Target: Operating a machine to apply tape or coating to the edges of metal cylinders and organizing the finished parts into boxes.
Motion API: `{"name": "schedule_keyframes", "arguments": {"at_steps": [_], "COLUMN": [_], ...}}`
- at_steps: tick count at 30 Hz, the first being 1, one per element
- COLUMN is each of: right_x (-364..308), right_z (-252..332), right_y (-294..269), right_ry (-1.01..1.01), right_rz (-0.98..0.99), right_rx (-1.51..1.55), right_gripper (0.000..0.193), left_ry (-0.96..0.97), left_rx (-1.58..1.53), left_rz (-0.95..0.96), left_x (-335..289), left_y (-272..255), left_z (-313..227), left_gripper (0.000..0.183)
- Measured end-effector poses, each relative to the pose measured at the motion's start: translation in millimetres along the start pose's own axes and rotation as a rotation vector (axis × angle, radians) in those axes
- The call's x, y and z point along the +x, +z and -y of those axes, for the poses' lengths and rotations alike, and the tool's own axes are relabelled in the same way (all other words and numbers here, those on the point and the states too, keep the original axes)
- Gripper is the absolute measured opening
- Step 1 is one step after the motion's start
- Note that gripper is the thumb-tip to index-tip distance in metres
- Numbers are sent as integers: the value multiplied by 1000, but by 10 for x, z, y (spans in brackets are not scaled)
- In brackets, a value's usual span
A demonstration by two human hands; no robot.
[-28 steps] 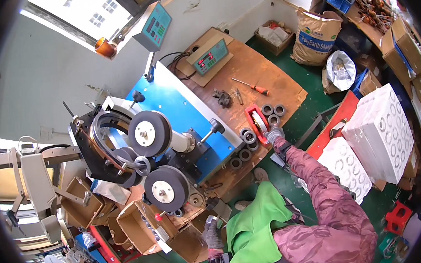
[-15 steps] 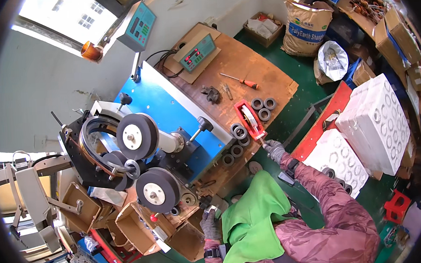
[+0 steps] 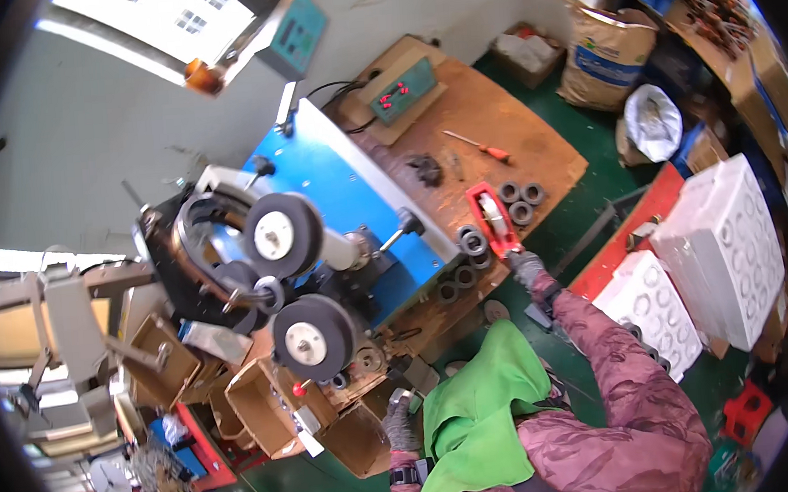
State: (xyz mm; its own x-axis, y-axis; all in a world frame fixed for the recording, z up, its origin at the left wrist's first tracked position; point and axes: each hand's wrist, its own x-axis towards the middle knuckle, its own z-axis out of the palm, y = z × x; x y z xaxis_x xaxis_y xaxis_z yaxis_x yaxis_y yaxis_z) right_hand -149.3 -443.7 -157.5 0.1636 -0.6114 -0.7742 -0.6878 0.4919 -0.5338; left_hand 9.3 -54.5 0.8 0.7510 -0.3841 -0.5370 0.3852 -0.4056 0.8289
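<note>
The right hand, in a grey work glove, rests at the near edge of the wooden workbench, its fingers curled against the lower end of a red tape dispenser. Whether they actually clamp it or only touch it cannot be told at this size. Just beyond the fingertips, beside the dispenser, lie dark ring-shaped cores, some stacked; more of the same rings sit to the left of the hand along the bench edge. Farther off on the bench lies a screwdriver with an orange handle.

The left hand, also gloved, is held low and well apart from the right, its fingers closed around a small grey object that may be a metal part; its kind is unclear. Just left of this hand stand open cardboard boxes; their contents are too dim to make out. Above them is the blue winding machine with two dark rollers.

To the right of the right hand, past the sleeve, stand white foam trays with round pockets. A green cloth lies over the person's lap between the hands.
</note>
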Motion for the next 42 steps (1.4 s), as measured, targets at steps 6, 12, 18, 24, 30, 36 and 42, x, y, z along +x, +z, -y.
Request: {"name": "schedule_keyframes", "arguments": {"at_steps": [6, 12, 18, 24, 30, 36, 42], "right_x": [-180, 246, 44, -1738, -3156, -3262, -3214], "right_z": [-172, -405, -1138, 728, 1494, 1325, 1324], "right_y": [-137, 70, 335, 362, 591, 931, 803], "right_ry": [-133, -306, 299, -451, -1137, -1110, -972], "right_rz": [49, 16, 617, 877, 997, 740, 745], "right_rx": [179, 296, 84, -359, -622, -842, -694], "right_gripper": [14, 8, 29, 29, 23, 28, 45], "left_ry": [-34, -158, -277, -210, 28, 262, 140], "left_rx": [106, -125, -298, -242, -46, 83, -202], "left_rz": [-61, -101, -50, 168, 379, 419, 517], "left_x": [4, -182, -209, -167, -108, -398, -370], "left_y": [-31, 54, 24, -27, -178, -271, -490], "left_z": [105, -19, -63, -582, -785, -1059, -869], "left_gripper": [28, 32, 37, 33, 29, 28, 41]}}
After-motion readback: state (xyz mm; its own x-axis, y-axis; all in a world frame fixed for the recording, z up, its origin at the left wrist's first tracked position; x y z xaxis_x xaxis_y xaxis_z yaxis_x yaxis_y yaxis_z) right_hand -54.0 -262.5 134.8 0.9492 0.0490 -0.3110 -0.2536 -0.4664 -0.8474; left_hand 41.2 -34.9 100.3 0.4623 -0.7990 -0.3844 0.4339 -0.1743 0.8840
